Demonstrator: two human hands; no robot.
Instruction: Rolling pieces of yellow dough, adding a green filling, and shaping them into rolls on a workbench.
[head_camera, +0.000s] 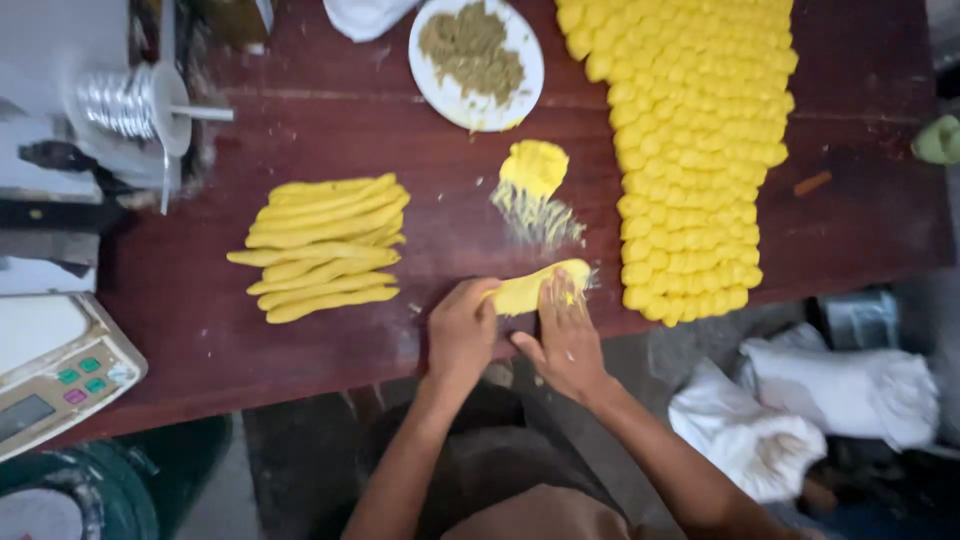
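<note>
A yellow dough roll (535, 287) lies near the front edge of a dark red wooden table (330, 130). My left hand (462, 333) curls over its left end. Flat on the dough's right part, fingers spread, rests my right hand (567, 335). A stack of long yellow dough rolls (325, 243) sits to the left. Just beyond my hands lie a small yellow dough lump (535, 165) and a smear of yellow crumbs (537, 220). Many small yellow dough balls (695, 140) cover the table's right side in rows.
A white plate of greenish-brown powder (477, 55) stands at the back. A digital scale (55, 370) sits at the left edge, a metal machine with a ribbed spool (125, 100) behind it. White sacks (800, 410) lie on the floor at right.
</note>
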